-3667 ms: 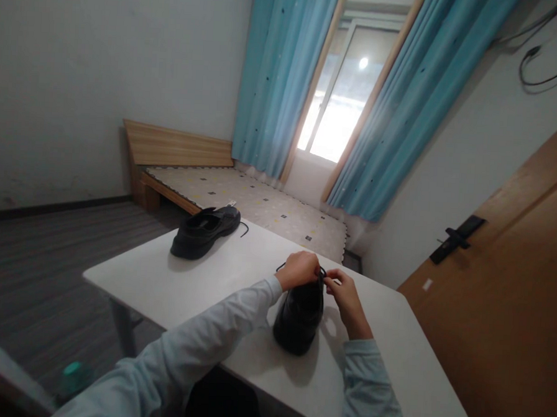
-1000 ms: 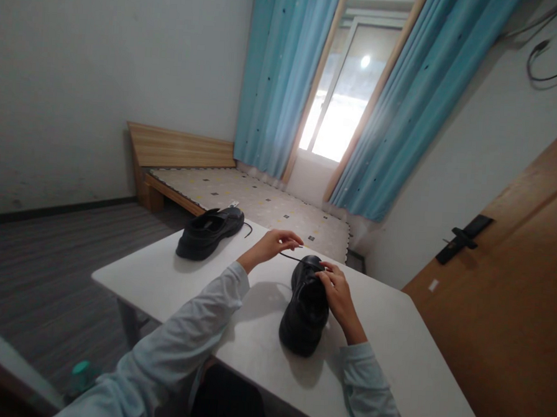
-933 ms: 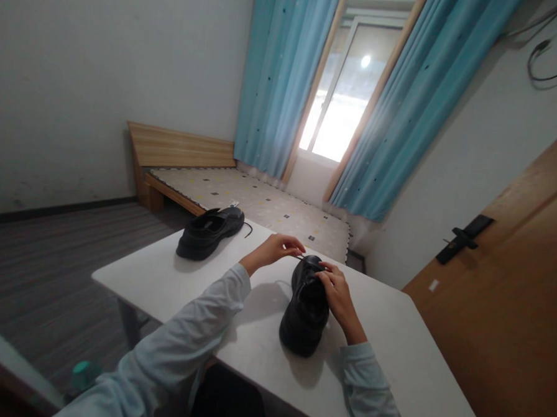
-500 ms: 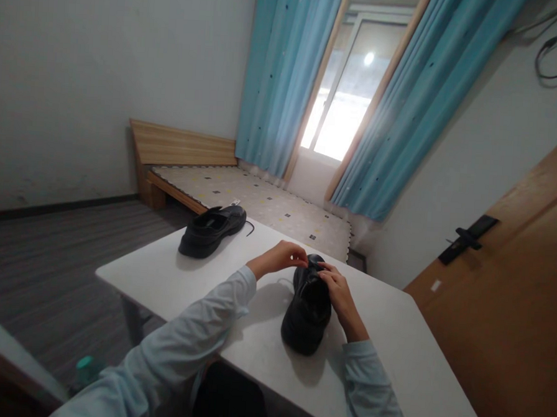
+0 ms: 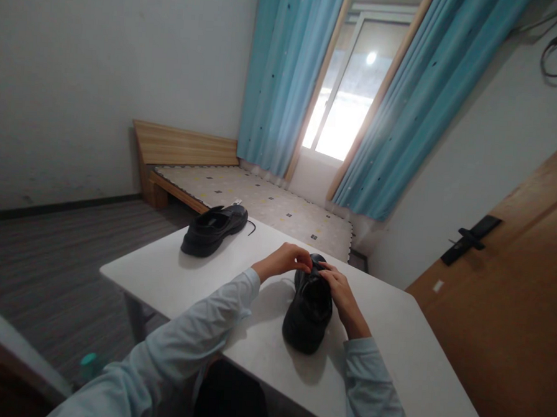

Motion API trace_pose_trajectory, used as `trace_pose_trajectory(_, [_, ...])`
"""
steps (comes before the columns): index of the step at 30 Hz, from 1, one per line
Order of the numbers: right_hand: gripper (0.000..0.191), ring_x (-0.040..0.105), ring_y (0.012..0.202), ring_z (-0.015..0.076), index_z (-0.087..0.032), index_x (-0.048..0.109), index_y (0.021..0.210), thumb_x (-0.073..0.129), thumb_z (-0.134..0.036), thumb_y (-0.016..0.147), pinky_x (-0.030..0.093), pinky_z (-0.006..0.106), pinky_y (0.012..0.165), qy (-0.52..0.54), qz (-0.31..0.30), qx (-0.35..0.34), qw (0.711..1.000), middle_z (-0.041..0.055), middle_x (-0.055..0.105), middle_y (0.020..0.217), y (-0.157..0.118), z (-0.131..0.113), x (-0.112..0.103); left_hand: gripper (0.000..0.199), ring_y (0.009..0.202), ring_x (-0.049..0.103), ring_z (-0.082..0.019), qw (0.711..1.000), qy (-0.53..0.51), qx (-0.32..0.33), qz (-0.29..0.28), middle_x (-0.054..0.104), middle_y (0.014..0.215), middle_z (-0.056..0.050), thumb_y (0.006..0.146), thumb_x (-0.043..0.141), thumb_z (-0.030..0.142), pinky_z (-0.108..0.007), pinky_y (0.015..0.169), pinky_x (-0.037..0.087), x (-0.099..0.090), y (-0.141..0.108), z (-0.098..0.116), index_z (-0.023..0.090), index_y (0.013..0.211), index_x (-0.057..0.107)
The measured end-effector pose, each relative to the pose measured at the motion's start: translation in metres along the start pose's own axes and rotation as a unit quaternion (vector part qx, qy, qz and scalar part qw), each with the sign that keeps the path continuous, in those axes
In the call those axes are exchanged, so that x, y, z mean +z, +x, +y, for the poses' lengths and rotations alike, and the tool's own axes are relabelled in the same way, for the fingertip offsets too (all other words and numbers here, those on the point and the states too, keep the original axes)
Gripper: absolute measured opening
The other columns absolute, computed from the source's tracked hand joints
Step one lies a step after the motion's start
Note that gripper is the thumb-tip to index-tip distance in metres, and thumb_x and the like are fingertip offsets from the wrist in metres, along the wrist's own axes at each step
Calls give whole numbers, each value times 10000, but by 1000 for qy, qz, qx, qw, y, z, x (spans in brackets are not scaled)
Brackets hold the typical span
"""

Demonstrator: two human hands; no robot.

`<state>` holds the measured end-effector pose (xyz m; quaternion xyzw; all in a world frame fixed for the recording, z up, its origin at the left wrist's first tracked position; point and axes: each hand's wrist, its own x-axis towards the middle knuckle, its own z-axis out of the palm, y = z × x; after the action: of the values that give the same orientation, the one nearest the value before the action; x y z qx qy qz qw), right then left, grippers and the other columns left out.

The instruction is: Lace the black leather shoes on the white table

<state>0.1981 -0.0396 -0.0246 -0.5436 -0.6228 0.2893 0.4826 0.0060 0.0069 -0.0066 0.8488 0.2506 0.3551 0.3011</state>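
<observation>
A black shoe stands on the white bench, heel toward the person and toe pointing away. Both hands meet at its far end, over the lacing. The left hand comes in from the left with its fingers curled and pinched together just above the toe; the lace itself is too small and dark to make out there, so I cannot tell whether it is gripped. The right hand lies along the shoe's right side, fingertips bent down onto the top near the left hand's, touching the leather. A second shoe sits well apart at the bench's far left corner, a lace end trailing from it. Beyond the bench are a bed and blue curtains.
</observation>
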Motion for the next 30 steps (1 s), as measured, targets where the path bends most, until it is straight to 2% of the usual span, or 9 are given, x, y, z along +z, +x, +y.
trace_pose_trajectory(5, [213,542,1082,279,-215,740,593,603,-377,608,331,402,988,4,-16,22,1000,86,656,1132,1,0,0,186,636,604,-110,998,-33,-39,30,690,682,-18,628,766,265,-171,602,421,3,0,-1,135,744,702])
trace_pose_trajectory(10, [206,505,1146,296,-217,754,653,623,-369,605,327,409,989,7,-27,39,999,97,635,1167,-1,-3,-2,145,655,622,-117,999,-17,-40,13,708,688,-16,651,748,261,-168,624,413,3,2,-3,148,738,728])
trace_pose_trajectory(18, [215,508,1140,298,-206,751,634,638,-381,578,326,407,990,24,-26,57,998,103,607,1216,-2,-6,-1,163,759,647,-133,998,-10,-38,-39,727,798,-33,727,677,245,-183,709,434,-6,1,-6,157,852,733])
trace_pose_trajectory(25, [209,515,1131,287,-206,750,634,630,-372,594,319,405,998,25,-13,59,998,96,608,1215,-5,-12,0,270,730,642,-136,993,-97,-59,-6,692,783,-43,671,722,252,-220,668,476,-1,-1,0,125,894,637])
trace_pose_trajectory(30, [183,535,1099,286,-212,746,613,644,-363,596,343,415,976,28,-11,59,998,91,636,1171,-6,-13,-1,245,734,639,-133,992,-114,-45,2,679,785,-43,665,725,211,-236,678,487,1,-2,0,126,861,603])
